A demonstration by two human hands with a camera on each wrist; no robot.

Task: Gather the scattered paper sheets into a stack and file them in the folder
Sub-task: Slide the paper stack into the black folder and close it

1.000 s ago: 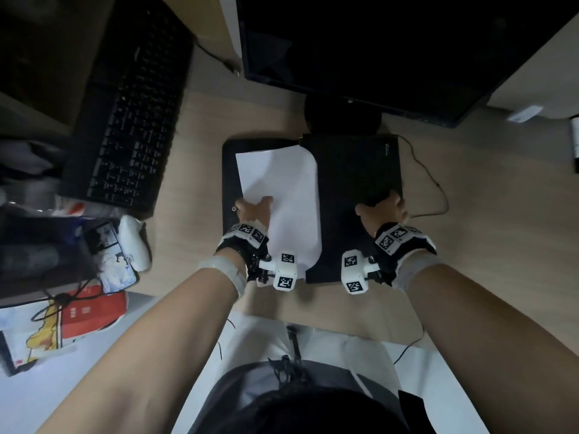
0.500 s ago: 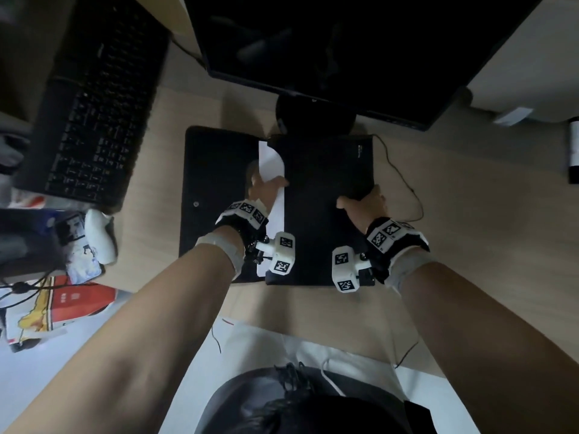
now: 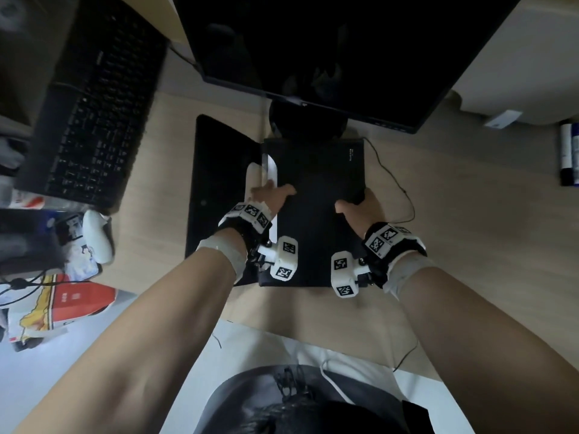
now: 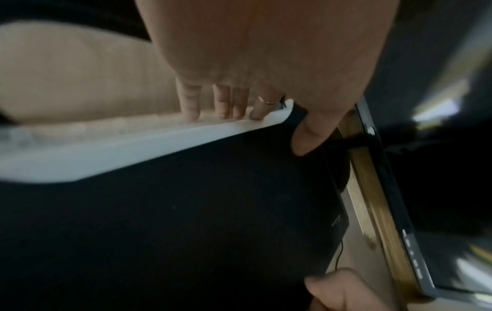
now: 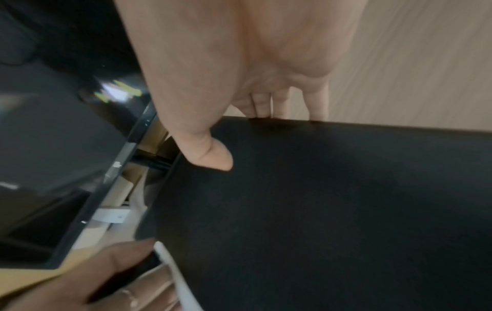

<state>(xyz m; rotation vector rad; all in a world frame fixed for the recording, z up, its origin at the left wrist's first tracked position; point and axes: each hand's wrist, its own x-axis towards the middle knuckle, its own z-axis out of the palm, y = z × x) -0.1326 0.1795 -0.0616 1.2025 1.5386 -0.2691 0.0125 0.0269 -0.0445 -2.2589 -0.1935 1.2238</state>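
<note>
The sheets look gathered and nearly filed: only a narrow white strip of the paper stack (image 3: pixel 272 170) shows at the left edge of the black folder (image 3: pixel 316 211), which lies on the worktop (image 3: pixel 470 245) just in front of the monitor (image 3: pixel 329 51). The left hand (image 3: pixel 269 195) pinches that edge, thumb on the folder's cover, fingers (image 4: pixel 226 103) behind the paper. The right hand (image 3: pixel 360 205) grips the folder's right edge, thumb on top, fingers curled over the side. What is probably left is sliding the last strip inside and settling the folder flat
</note>
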